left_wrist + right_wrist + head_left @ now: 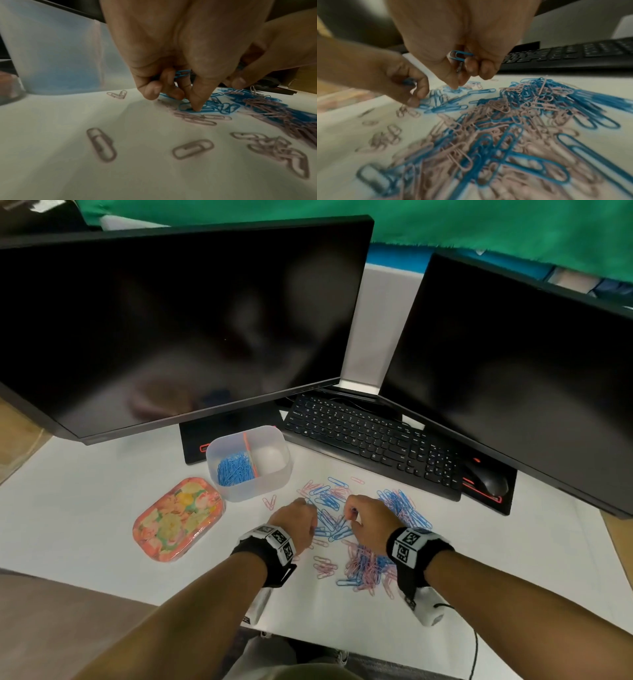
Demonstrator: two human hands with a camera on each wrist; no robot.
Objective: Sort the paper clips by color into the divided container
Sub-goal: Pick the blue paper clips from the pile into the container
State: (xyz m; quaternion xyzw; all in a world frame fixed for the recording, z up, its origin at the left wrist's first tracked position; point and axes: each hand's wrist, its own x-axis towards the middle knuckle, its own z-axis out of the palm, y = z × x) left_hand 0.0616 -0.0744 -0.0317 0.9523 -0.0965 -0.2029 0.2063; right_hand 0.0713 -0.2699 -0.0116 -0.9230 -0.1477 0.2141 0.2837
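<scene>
A translucent divided container [270,486] stands at the back of the white desk. Its left compartment holds blue paper clips [234,469]; the right compartment looks empty. A mixed pile of blue and pink clips [363,563] is spread in front of it. My left hand [310,510] is down at the pile's left edge. Its curled fingers hold blue clips [181,73] while one fingertip [197,107] presses a blue clip on the desk. My right hand [351,513] hovers just right of it, fingers curled round a blue clip [460,55].
A floral oval lid [178,518] lies left of the container. A black keyboard [373,440] and mouse [489,479] sit behind the pile, under two dark monitors [171,326]. Loose pink clips [101,144] lie scattered near my left wrist.
</scene>
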